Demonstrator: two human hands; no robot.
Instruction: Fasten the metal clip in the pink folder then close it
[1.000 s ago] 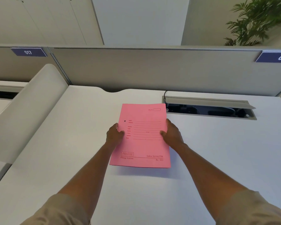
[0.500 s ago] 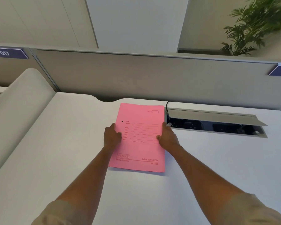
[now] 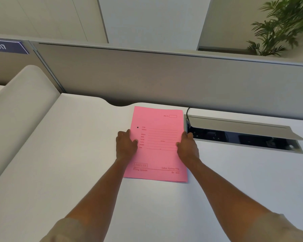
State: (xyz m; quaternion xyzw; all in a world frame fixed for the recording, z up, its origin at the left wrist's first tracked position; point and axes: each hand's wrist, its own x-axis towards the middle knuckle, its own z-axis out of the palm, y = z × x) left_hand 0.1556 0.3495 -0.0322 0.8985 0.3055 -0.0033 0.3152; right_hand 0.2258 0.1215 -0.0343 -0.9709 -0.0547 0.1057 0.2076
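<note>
The pink folder point(image 3: 157, 154) lies closed and flat on the white desk point(image 3: 68, 163), its printed front cover facing up. A small dark hole shows near its left edge. My left hand point(image 3: 125, 144) grips the folder's left edge, thumb on top of the cover. My right hand point(image 3: 187, 147) grips the right edge in the same way. The metal clip is hidden inside the folder.
An open cable tray point(image 3: 243, 137) with a raised grey flap sits in the desk just right of the folder. A grey partition point(image 3: 164, 79) runs along the desk's far edge. A rounded side panel point(image 3: 19, 105) stands at the left, a plant point(image 3: 283, 27) at back right.
The folder has moved farther from me, toward the partition, and now lies flat on the desk. Both hands kept their hold on its edges. The camera tilted upward.
</note>
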